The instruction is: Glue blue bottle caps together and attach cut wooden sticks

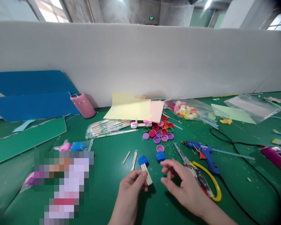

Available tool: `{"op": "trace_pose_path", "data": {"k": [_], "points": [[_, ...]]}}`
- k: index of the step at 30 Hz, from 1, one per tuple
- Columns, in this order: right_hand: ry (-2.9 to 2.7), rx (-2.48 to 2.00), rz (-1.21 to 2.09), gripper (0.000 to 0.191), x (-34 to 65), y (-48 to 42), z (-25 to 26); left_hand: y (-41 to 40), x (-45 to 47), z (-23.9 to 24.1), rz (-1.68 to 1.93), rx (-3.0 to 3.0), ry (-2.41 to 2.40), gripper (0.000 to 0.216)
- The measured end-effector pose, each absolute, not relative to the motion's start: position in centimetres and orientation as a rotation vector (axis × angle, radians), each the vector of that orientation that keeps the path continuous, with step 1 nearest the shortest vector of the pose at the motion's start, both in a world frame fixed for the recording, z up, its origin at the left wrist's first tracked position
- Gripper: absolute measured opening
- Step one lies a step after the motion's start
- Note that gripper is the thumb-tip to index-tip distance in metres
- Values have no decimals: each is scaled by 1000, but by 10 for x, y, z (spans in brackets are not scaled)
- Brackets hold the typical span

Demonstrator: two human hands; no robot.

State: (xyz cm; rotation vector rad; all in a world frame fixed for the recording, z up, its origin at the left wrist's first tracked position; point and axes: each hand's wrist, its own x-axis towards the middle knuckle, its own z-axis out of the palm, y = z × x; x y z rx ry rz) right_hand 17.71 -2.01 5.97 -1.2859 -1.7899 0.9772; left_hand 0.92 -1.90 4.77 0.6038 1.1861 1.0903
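Note:
My left hand (132, 186) pinches a short flat bundle of wooden sticks (148, 175) between thumb and fingers. A blue bottle cap (143, 160) sits at the far end of the sticks; whether it is fixed to them I cannot tell. My right hand (184, 186) is held to the right with thumb and fingers apart and nothing visible between them. Just beyond its fingertips stand blue caps (160, 156), with a pink cap (160, 148) behind them. Left of the bundle lie a short loose stick (126, 157) and a thin wrapped piece (134, 160).
Scissors (181, 153), yellow-handled pliers (216, 187) and a blue glue gun (203, 151) with a cord lie at right. Coloured caps (164, 131), bagged sticks (107, 127) and paper sheets (128, 107) are ahead. A pink bottle (83, 105) stands by the white partition (140, 59).

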Motion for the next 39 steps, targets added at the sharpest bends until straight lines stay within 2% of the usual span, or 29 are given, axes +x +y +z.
{"op": "trace_pose_path", "data": {"k": [3, 8, 14, 17, 20, 23, 28, 35, 39], "points": [[-1866, -1277, 946, 37, 161, -18, 56, -20, 14, 49, 1071, 661, 1203, 14], [-1973, -1292, 907, 9, 150, -9, 52, -17, 15, 57, 1059, 779, 1221, 16], [-1828, -1273, 1006, 12, 154, -2, 49, -13, 3, 52, 977, 1242, 1320, 15], [-1713, -1339, 1001, 14, 163, 6, 49, -6, -5, 44, 1058, 1784, 1491, 26], [-1629, -1379, 1025, 21, 166, 16, 49, 5, -9, 39, 831, 2217, 1615, 48], [-1622, -1340, 975, 21, 161, 27, 51, 17, -9, 37, 601, 2349, 1702, 59], [-1743, -1304, 773, 20, 154, 44, 53, 25, -13, 31, 527, 2372, 1746, 50], [-1805, -1391, 799, 25, 168, 47, 39, 27, -20, 26, 535, 2368, 1655, 26], [-1864, -1362, 790, 21, 164, 43, 31, 26, -20, 25, 543, 2365, 1603, 23]]}}
